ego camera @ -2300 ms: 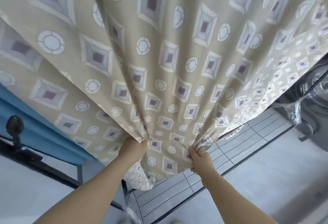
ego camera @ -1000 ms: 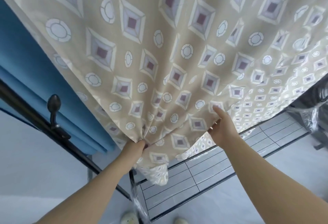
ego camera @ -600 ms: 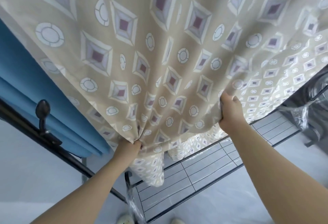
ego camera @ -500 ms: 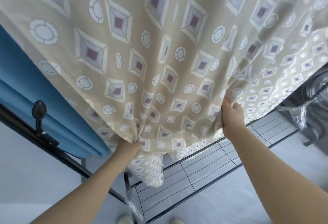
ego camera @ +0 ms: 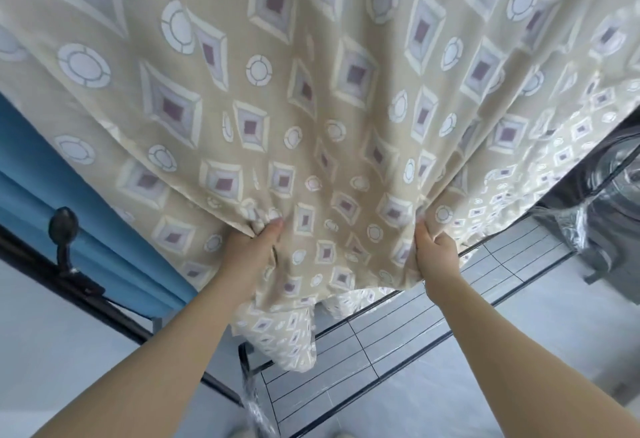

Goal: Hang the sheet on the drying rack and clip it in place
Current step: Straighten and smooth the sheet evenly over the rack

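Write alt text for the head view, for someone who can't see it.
A left hand and a right hand each grip the lower part of a hanging beige patterned sheet. A blue cloth hangs at left; a black wire shelf lies below.

Home laundry corner: washer [ego camera: 614,191], drying rack [ego camera: 243,359]

Daylit room, pale grey floor [ego camera: 571,316].
A blue cloth [ego camera: 69,174] hung at the left, and just below it ran a black rail [ego camera: 31,254] with a round knob [ego camera: 62,221]. Far right of the cloth stood a dark machine [ego camera: 616,195] wrapped in clear plastic [ego camera: 585,226].
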